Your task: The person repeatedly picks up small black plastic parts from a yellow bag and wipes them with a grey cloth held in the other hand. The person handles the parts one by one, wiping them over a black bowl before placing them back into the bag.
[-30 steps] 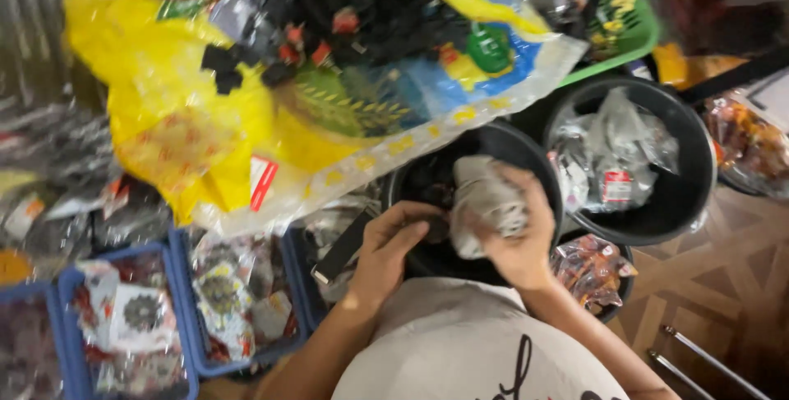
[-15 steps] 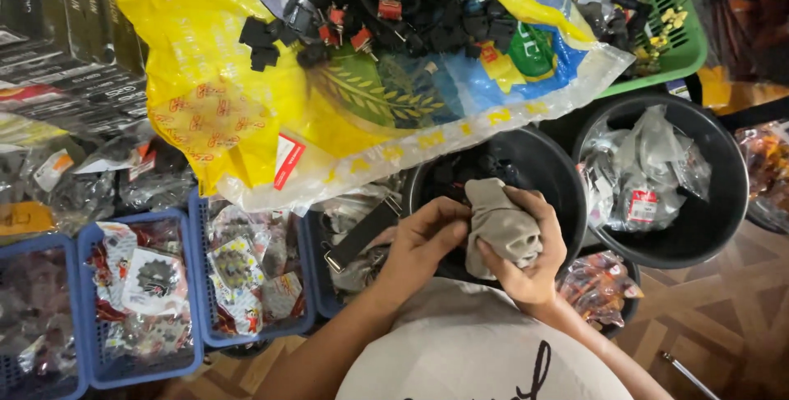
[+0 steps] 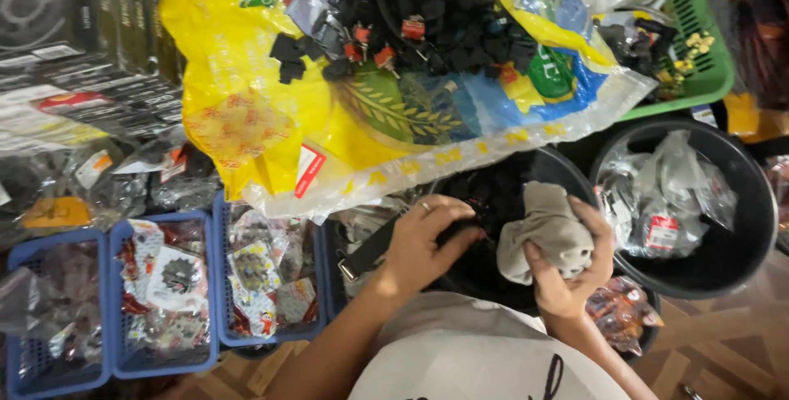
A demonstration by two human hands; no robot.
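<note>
We see a crumpled grey cloth point(image 3: 546, 232), bunched and soft, gripped in the right hand point(image 3: 571, 273) above a black round tub point(image 3: 567, 172). Left hand point(image 3: 423, 240) reaches into the tub's dark small parts point(image 3: 485, 195), which sit just left of the cloth.

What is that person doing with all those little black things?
A person's right hand grips a crumpled grey cloth over a black bucket. The left hand reaches into the same bucket, fingers among small black parts. Above it lies a yellow sack heaped with more black parts. A second black bucket holds clear packets, and blue baskets of packets sit to the left.
</note>
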